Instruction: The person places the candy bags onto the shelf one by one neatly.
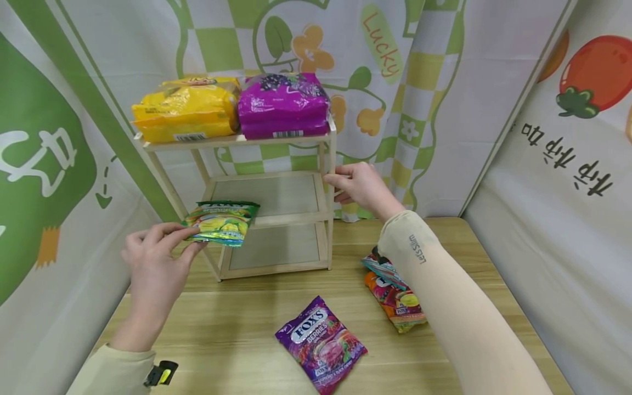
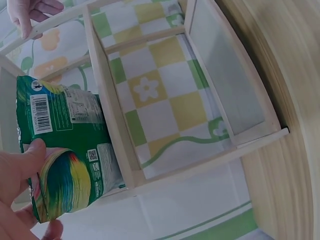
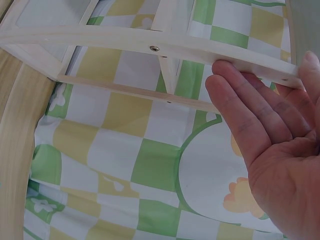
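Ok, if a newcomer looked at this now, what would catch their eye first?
Probably the yellow bag and the big purple bag, side by side on top of the pale rack. Then the green bag in the left hand, held at the rack's left front, and the smaller purple bag lying on the table in front of the rack.

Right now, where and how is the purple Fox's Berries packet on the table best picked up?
Probably pinch the purple Fox's Berries packet by its short edge nearest the person, coming in low from the near right. It lies flat, label up and turned diagonally, so that edge faces that way; the broad face likely offers little to pinch.
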Action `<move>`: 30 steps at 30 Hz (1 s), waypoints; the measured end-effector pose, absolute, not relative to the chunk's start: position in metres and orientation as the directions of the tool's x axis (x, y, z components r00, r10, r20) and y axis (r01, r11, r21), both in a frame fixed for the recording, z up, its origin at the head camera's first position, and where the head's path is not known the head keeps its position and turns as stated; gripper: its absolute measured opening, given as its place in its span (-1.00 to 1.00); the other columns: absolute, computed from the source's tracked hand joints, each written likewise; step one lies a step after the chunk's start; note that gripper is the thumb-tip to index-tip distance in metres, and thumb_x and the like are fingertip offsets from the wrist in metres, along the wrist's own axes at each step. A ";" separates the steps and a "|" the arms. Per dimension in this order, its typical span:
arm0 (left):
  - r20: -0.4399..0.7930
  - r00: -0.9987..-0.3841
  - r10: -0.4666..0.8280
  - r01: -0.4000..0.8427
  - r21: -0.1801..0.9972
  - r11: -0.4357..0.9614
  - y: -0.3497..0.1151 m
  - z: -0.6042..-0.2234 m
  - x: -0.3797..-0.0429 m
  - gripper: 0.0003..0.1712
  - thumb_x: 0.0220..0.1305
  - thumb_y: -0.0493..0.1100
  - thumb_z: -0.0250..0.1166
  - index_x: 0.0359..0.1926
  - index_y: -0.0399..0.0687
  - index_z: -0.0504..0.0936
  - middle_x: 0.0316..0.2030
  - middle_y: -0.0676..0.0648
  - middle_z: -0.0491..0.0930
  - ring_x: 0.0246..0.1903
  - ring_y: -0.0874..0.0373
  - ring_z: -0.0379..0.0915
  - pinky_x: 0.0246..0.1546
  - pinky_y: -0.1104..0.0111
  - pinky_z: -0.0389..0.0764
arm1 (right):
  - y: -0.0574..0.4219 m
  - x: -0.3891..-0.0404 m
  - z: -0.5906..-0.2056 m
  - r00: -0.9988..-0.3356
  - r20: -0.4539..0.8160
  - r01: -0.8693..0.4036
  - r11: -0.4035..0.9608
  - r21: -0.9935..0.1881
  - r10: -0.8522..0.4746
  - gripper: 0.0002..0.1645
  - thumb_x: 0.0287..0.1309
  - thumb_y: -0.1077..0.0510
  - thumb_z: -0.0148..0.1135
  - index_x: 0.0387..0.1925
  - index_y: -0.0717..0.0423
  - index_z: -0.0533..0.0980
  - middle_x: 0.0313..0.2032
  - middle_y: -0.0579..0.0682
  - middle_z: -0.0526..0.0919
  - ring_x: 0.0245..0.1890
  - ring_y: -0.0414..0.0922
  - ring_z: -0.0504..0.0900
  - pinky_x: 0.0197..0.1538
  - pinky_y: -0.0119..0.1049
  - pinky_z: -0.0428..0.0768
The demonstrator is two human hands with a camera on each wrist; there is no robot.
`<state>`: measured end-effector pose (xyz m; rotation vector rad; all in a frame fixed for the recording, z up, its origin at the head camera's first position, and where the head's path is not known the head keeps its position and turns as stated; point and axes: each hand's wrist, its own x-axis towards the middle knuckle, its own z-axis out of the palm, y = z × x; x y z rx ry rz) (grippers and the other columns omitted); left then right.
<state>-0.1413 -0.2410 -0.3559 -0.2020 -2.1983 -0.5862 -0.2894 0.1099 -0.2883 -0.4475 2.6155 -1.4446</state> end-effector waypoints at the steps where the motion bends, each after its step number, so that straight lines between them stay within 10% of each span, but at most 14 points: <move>1: 0.772 -0.634 -0.052 0.334 0.334 0.882 -0.241 -0.356 -0.142 -0.66 -0.06 -0.40 0.61 -0.18 -0.28 0.80 -0.13 -0.30 0.64 -0.06 -0.37 0.28 -0.15 -0.12 0.15 | 0.110 -0.289 -0.288 -0.949 0.038 -0.198 0.500 -0.843 -0.312 -0.44 0.44 -0.13 0.22 0.29 0.11 0.55 0.18 0.13 0.65 -0.17 -0.06 0.78 -0.09 -0.23 0.79; 30: 0.857 -0.469 0.215 0.515 0.067 0.855 -0.232 -0.366 -0.160 -0.75 0.03 -0.61 0.42 -0.26 -0.33 0.78 -0.25 -0.24 0.70 -0.25 -0.25 0.60 -0.19 -0.06 0.61 | 0.110 -0.289 -0.289 -0.948 0.041 -0.199 0.490 -0.848 -0.315 -0.45 0.44 -0.12 0.22 0.29 0.11 0.56 0.19 0.13 0.64 -0.17 -0.05 0.78 -0.11 -0.25 0.79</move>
